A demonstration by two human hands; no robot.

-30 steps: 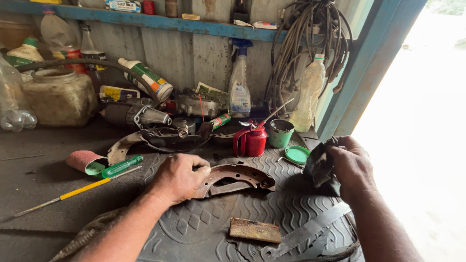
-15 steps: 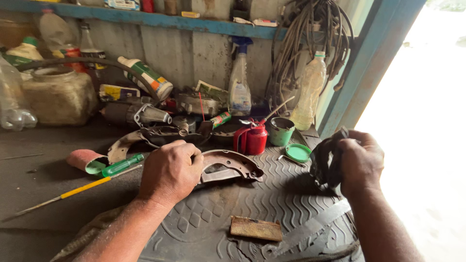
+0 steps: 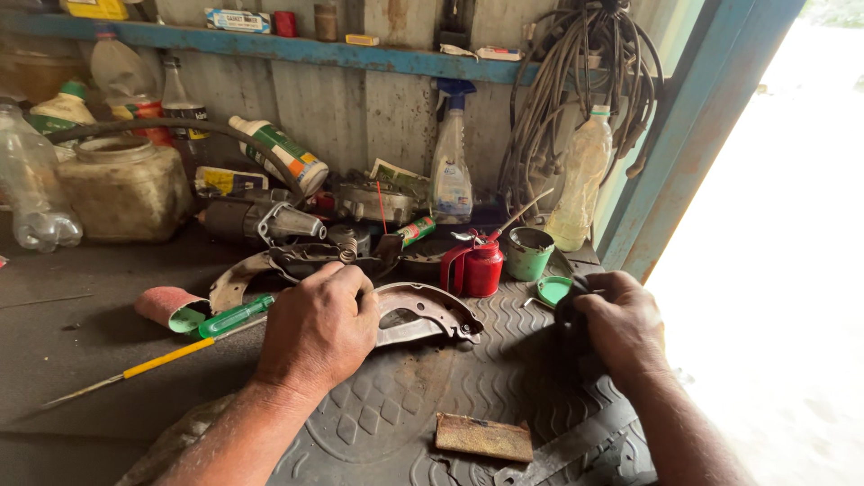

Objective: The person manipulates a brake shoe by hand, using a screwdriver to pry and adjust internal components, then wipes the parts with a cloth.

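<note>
My left hand (image 3: 317, 331) grips a curved metal brake shoe (image 3: 425, 310) that lies on a black rubber mat (image 3: 504, 378) in front of me. My right hand (image 3: 621, 324) is closed around a dark, crumpled rag-like object (image 3: 569, 317) at the mat's right side; most of that object is hidden by my fingers. A flat rusty brown piece (image 3: 484, 437) lies on the mat near me, between my two forearms.
A red oil can (image 3: 479, 266), a green cup (image 3: 527, 254) and a green lid (image 3: 554, 290) stand behind the shoe. A green-and-yellow screwdriver (image 3: 180, 342), another brake shoe (image 3: 241, 277), bottles and motor parts crowd the bench. Cables hang at right by the open doorway.
My left hand has shifted slightly along the brake shoe and keeps hold of it. My right hand has lowered a little with the dark object, nearer the green lid.
</note>
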